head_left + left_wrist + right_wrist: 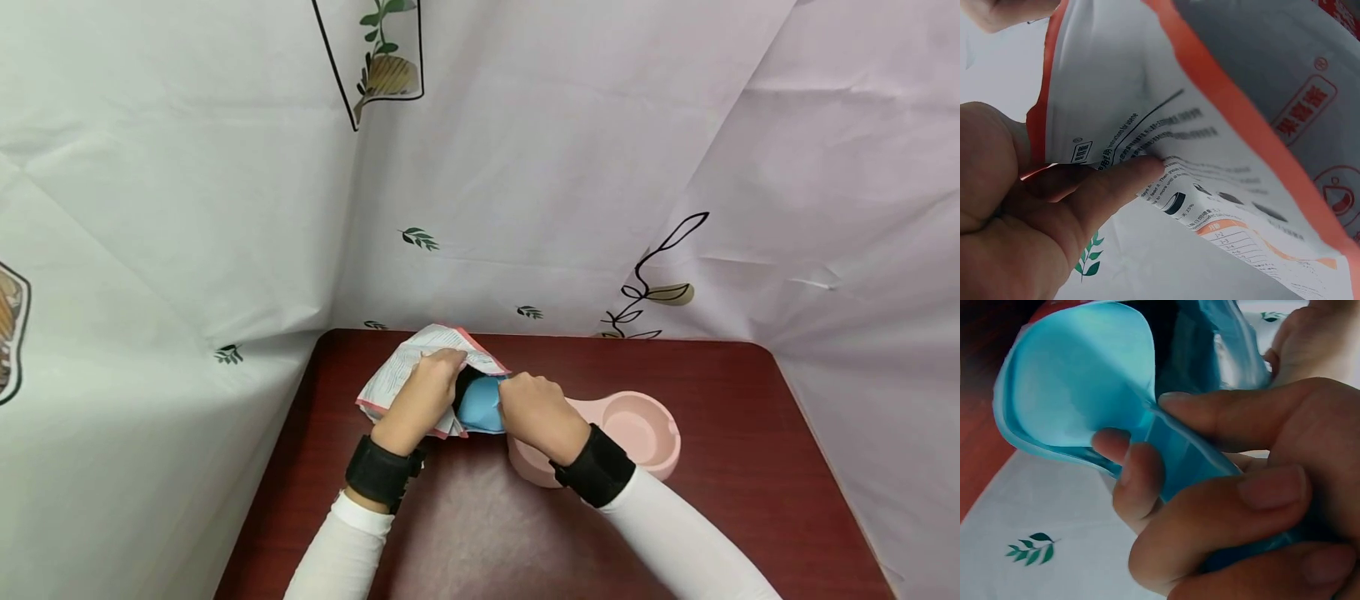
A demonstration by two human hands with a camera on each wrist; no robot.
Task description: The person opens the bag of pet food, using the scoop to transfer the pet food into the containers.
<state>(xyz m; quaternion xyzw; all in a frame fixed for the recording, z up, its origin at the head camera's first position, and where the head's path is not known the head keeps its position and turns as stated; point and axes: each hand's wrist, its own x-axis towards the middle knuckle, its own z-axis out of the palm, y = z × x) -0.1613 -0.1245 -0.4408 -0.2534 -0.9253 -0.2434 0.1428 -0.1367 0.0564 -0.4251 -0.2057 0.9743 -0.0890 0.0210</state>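
One white, crinkled bag of thin, flexible material (401,367), edged with orange-red bands and printed with small text, is gripped at its gaping mouth by the left hand (429,387), whose fingers are bent about the edge. Just beside the bag's dark opening, between the two hands, one smooth, light-blue scoop with a rounded bowl (478,406) is seen; its trough-like handle is clamped in the curled fingers of the right hand (542,412). Beneath and beyond the right wrist, one matte, pale-pink double bowl (643,427) is set down; one round well is shown plainly, the other is partly covered by the forearm. Two black wristbands (596,467) and two white sleeves (678,533) are worn. Below the hands, one dark red-brown, faintly glossy tabletop (720,417) is spread, backed by creased white cloth (525,167) printed with green leaf sprigs.
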